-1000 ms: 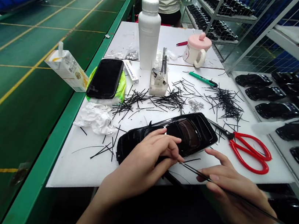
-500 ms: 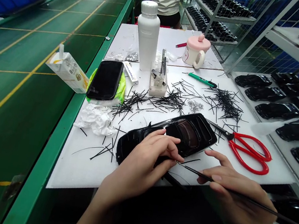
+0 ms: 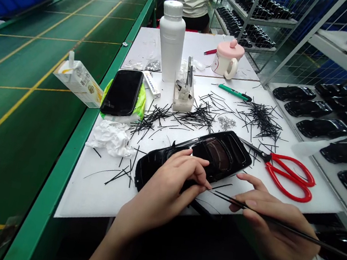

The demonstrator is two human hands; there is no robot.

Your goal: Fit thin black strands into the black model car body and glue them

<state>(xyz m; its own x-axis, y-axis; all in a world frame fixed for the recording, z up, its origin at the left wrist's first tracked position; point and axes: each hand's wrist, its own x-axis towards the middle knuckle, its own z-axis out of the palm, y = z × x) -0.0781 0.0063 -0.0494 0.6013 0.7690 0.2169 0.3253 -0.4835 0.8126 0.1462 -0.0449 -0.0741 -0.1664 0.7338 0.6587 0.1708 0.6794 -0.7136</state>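
Note:
A glossy black model car (image 3: 198,150) lies slantwise on the white tabletop (image 3: 86,199). My left hand (image 3: 172,181) rests over its near side, thumb and fingertips pinched together at the car's near edge; whatever is between them is too small to name. In my right hand (image 3: 271,217) are dark tweezers (image 3: 227,197), their tips touching or almost touching the left fingertips. Under the left hand, part of the car's side is hidden. Red-handled scissors (image 3: 289,176) lie beside the car's right end. Short black strips (image 3: 194,118) are scattered behind the car.
Crumpled tissue (image 3: 112,138), a phone (image 3: 123,93) and a drink carton (image 3: 80,82) stand left. Behind are a white bottle (image 3: 171,39), a tool holder (image 3: 183,99), a lidded mug (image 3: 228,58) and a green knife (image 3: 234,92). Racks of black cars (image 3: 314,111) line the right.
The tweezers' tips have drawn slightly right and their two arms now show a little apart. My right hand has shifted slightly; the left hand and car stay almost still.

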